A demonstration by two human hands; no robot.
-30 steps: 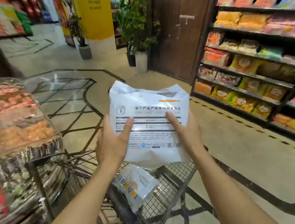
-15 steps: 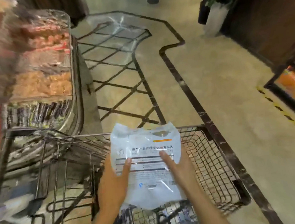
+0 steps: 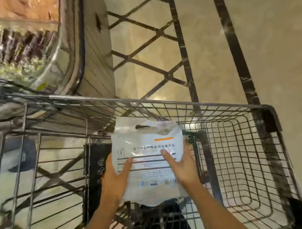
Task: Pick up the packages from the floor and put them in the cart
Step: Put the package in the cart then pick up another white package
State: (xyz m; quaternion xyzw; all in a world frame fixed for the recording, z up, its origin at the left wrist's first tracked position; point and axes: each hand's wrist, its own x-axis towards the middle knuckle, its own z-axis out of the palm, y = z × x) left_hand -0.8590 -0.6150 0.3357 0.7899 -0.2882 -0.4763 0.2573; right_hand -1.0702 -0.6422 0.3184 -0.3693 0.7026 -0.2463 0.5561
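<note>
A white plastic package [image 3: 149,162] with printed text and an orange stripe hangs flat over the wire shopping cart [image 3: 182,103], inside its rim near the middle. My left hand [image 3: 115,176] grips the package's left edge, thumb on its face. My right hand [image 3: 182,166] grips the right edge the same way. The cart's basket below the package is mostly hidden by it; the small package seen earlier in the cart is not visible.
A clear-fronted snack display counter [image 3: 21,43] stands close at the upper left, touching the cart's far-left corner. Beige floor with dark inlaid lines [image 3: 235,48] lies beyond the cart. My dark trousers [image 3: 161,223] show through the mesh at the bottom.
My head has tilted down, so the cart now fills the view. Both hands have lowered the package from chest height to within the cart's rim.
</note>
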